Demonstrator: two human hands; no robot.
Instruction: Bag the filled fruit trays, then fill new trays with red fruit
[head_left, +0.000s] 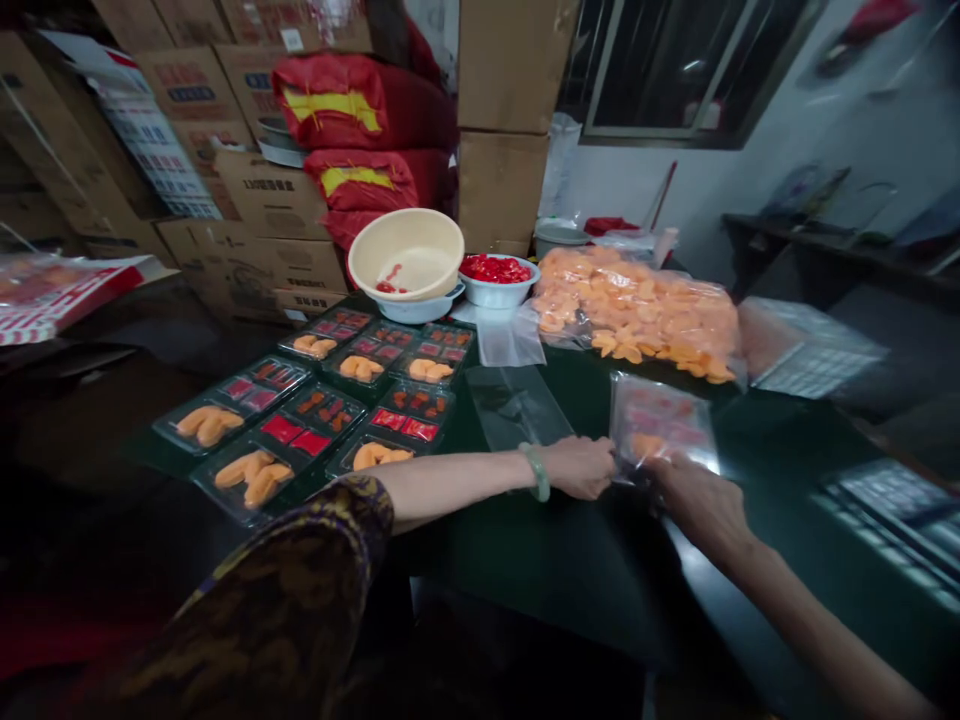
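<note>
A clear plastic bag (670,410) with a filled tray inside is between my hands, slightly blurred. My left hand (579,467), with a pale green bangle at the wrist, has its fingers closed on the bag's near left corner. Closed on its near edge is my right hand (697,498); its fingertips are partly hidden. Orange pieces and red packets show through the film. Left of the bag, behind my left wrist, a flat clear bag (517,405) lies on the dark green table (510,560).
Several filled black trays (251,470) stand in rows at the left. Behind them are a cream basin (409,250) and a bowl of red packets (496,280). A large bag of orange pieces (637,310) lies at the back right. Cartons (502,180) are stacked beyond the table.
</note>
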